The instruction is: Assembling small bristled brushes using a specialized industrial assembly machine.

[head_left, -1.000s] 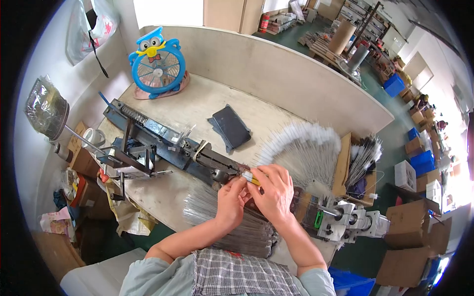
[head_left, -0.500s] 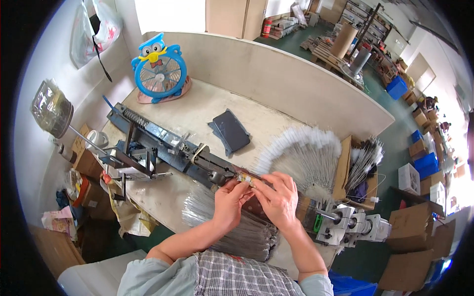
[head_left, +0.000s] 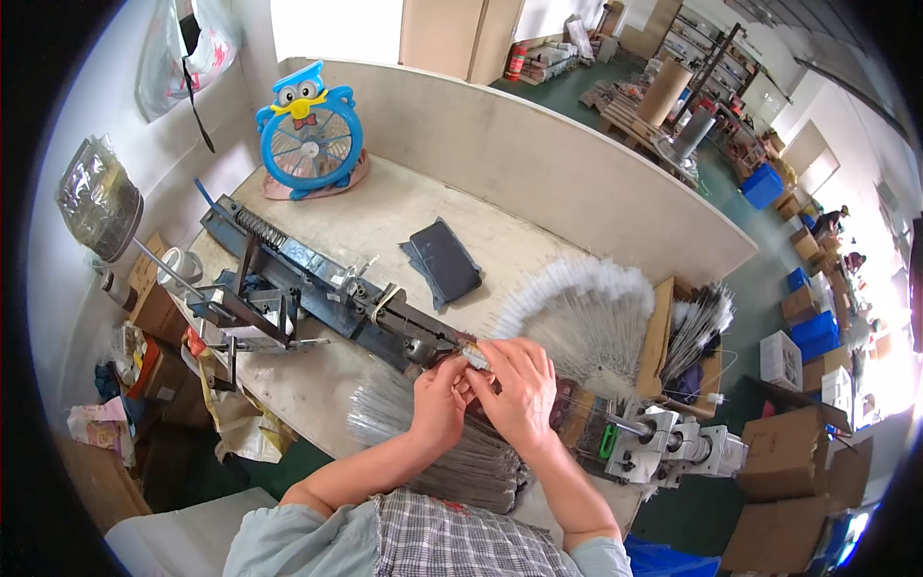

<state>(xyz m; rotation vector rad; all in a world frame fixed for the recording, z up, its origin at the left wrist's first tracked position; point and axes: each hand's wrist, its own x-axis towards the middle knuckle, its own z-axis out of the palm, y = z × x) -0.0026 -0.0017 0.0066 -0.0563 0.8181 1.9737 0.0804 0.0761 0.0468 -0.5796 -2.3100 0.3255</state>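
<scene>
I record the right hand's (head_left: 520,389) grip pinching a small pale piece (head_left: 475,357) beside the dark metal rail (head_left: 423,321), apparently for steadiness. The left hand (head_left: 440,399) meets it, fingertips gathered; I cannot tell what they enclose. White-tipped wires (head_left: 598,322) fan across the worktop (head_left: 385,207), presumably spread for easy reach.

A white wall (head_left: 106,106) is rising at frame left; green floor (head_left: 774,236) is extending toward shelving (head_left: 700,43) at upper right; bright light (head_left: 899,288) is flooding the right edge.
</scene>
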